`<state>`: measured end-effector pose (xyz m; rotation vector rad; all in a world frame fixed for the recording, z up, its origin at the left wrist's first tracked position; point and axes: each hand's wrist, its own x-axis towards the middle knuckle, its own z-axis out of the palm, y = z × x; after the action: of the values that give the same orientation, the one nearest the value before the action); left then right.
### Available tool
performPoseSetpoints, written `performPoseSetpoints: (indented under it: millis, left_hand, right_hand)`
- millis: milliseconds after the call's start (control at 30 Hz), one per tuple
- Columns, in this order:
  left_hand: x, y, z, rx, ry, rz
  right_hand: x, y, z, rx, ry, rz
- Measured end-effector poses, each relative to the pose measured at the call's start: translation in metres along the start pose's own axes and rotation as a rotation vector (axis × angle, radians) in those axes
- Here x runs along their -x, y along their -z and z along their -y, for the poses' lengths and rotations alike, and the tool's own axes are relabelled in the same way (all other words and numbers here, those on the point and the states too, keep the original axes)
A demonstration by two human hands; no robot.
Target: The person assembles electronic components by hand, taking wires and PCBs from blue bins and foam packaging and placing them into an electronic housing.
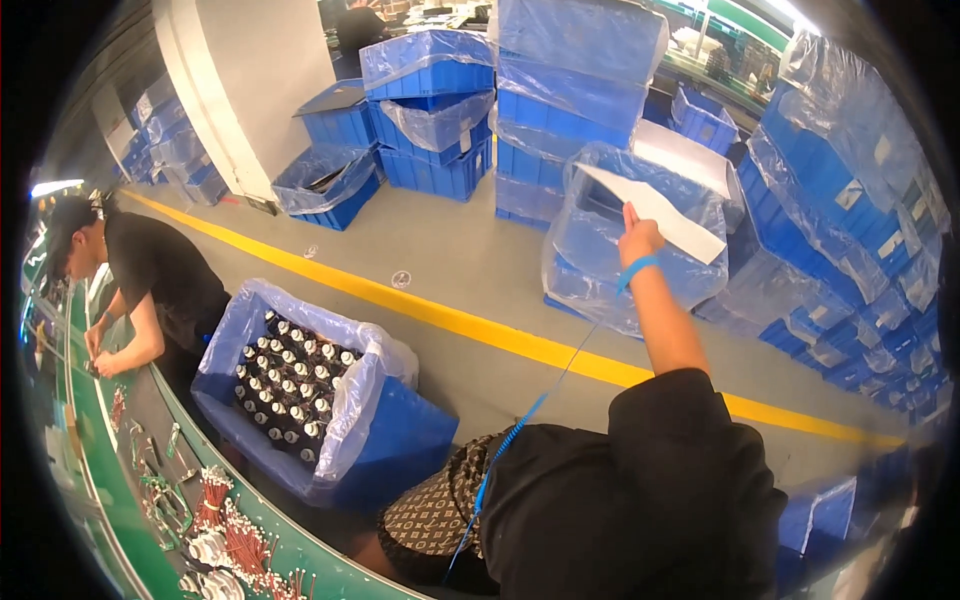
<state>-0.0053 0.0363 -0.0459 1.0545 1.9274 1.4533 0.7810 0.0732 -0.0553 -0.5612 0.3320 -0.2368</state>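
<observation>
My right hand (pixel 641 238), a blue band around its wrist, reaches out at the full length of the arm. Its fingers are closed on the near edge of a stiff white sheet (pixel 672 222), which slants over a blue bin (pixel 625 268) lined with clear plastic. A thin blue coiled cord (pixel 507 447) runs down from the wrist side past my shorts. My left hand is out of view. Left of my body stands another lined blue bin (pixel 400 425), filled with rows of dark parts with white round tops (pixel 287 370).
At left, a co-worker (pixel 160 265) bends over a green-edged workbench (pixel 120 510) holding red wire bundles (pixel 240 540). Stacked blue bins (pixel 565 110) stand ahead, with more bins (pixel 845 200) at right. A yellow floor line (pixel 480 328) crosses between; a white pillar (pixel 230 90) rises far left.
</observation>
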Motion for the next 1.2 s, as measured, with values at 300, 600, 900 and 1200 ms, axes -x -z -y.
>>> performPoseSetpoints:
  millis: [300, 600, 900, 1200]
  left_hand:
    - [-0.005, -0.006, -0.01, -0.066, -0.031, 0.016]
    - [0.014, -0.011, -0.031, -0.156, -0.036, -0.027]
    - [0.022, -0.009, -0.042, -0.227, -0.048, -0.067]
    - [0.026, -0.015, -0.043, -0.251, -0.052, -0.045]
  right_hand:
    - [-0.108, -0.024, -0.059, -0.115, -0.094, 0.142]
    - [-0.08, 0.002, -0.131, 0.236, -0.733, 0.15]
    - [-0.076, 0.099, -0.094, 0.706, -0.033, -0.51]
    - [-0.165, 0.128, -0.015, 0.597, -0.394, -0.004]
